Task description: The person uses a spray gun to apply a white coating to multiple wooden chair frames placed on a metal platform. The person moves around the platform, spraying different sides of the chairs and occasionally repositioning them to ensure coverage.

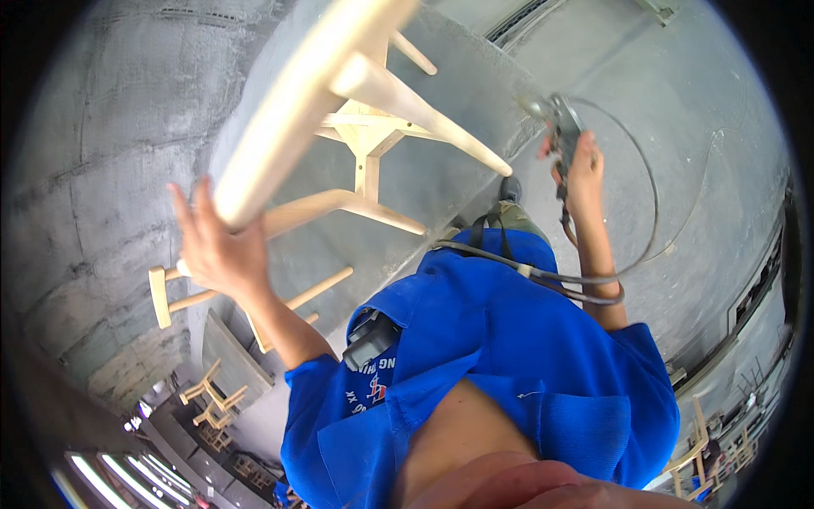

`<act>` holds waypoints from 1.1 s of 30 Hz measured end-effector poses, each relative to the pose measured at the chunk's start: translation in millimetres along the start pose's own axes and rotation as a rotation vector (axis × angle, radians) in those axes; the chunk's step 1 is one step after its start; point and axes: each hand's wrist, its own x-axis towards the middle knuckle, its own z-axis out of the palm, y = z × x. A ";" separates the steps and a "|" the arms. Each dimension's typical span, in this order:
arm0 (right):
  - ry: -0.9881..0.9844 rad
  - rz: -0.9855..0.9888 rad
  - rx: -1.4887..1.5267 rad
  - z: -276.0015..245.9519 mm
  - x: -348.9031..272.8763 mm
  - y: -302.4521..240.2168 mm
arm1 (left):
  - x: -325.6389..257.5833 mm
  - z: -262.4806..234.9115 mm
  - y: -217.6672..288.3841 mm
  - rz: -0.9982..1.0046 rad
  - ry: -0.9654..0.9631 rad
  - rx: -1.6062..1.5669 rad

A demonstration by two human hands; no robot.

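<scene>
A pale wooden chair frame tilts in front of me at upper left, its legs and cross-braces showing. One thick leg comes close to the camera and is smeared by motion. My left hand is at that leg's rounded end, two fingers stretched past the wood; the leg hides part of its grip. My right hand is closed around a metal spray gun, held up at the right, apart from the chair. A dark hose loops from the gun past my right forearm to my waist.
A grey panel stands behind the chair, with a grey stained wall at left. More wooden chair frames sit at lower left, others at lower right. My shoe is on the grey floor.
</scene>
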 end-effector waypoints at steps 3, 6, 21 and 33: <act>-0.066 -0.088 0.100 40.8 57.0 -1.8 | 51.8 9.8 -14.8 -0.075 -0.040 0.015; -0.071 -0.016 0.224 77.3 111.0 11.1 | 86.3 48.0 -33.8 -0.092 0.049 0.062; 0.246 0.296 -0.052 20.4 98.8 148.5 | -78.6 260.1 -16.6 -0.333 -0.206 -0.512; -0.224 0.527 -0.262 72.9 28.1 210.7 | -235.9 271.8 45.1 -0.684 -0.349 -0.664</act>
